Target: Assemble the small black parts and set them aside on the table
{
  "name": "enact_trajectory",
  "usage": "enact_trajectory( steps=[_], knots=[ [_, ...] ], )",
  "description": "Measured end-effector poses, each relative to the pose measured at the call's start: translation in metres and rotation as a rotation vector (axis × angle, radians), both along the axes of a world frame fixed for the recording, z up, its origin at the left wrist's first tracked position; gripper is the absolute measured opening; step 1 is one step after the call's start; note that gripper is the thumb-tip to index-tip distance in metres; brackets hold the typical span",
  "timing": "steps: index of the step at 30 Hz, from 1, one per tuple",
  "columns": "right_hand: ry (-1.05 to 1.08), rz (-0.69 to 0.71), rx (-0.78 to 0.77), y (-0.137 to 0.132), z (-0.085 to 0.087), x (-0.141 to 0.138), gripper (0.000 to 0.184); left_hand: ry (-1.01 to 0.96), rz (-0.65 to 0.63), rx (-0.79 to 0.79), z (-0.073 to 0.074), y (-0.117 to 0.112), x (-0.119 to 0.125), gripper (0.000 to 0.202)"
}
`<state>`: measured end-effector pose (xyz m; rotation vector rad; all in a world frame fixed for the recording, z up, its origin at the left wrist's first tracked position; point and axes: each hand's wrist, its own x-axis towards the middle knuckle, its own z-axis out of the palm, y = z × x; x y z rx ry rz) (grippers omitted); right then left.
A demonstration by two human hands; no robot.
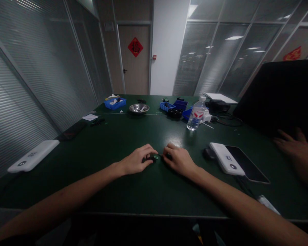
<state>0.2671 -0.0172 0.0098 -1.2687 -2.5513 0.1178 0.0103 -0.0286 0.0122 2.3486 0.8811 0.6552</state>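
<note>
Above the middle of the green table, my left hand pinches a small dark piece with a green part between thumb and fingers. Just to its right is my right hand, its fingers curled around something dark and small. A thin dark tip seems to point from it toward the green part; what it belongs to is hidden. The two hands are close together but apart. Both wrists are low, near the tabletop.
Behind my hands stand a water bottle, a metal bowl and blue trays. White power banks lie left and right, the right one by a phone. Another person's hand is by a dark screen.
</note>
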Motion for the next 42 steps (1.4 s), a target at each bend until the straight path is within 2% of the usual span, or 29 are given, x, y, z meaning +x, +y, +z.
enact_trajectory(
  steps=[5,8,23,32,42],
  knots=[
    [0.043,-0.049,-0.040,0.0031,-0.0019,0.0017,0.012,-0.005,-0.170,-0.023,0.0051,-0.0054,0.0013,0.023],
    [0.062,-0.049,-0.045,0.0041,-0.0022,0.0023,0.012,-0.006,-0.211,-0.021,0.0043,-0.0070,0.0022,0.022],
    [0.077,-0.061,-0.063,0.0034,-0.0015,0.0015,0.011,-0.002,-0.144,0.045,0.0008,-0.0034,0.0038,0.019],
    [0.075,-0.060,-0.045,0.0051,-0.0033,0.0018,0.011,0.035,-0.132,0.080,0.0064,-0.0068,0.0023,0.020],
    [0.074,-0.057,-0.068,0.0033,0.0003,0.0014,0.012,0.024,-0.103,0.150,-0.0005,-0.0022,0.0029,0.022]
  ],
)
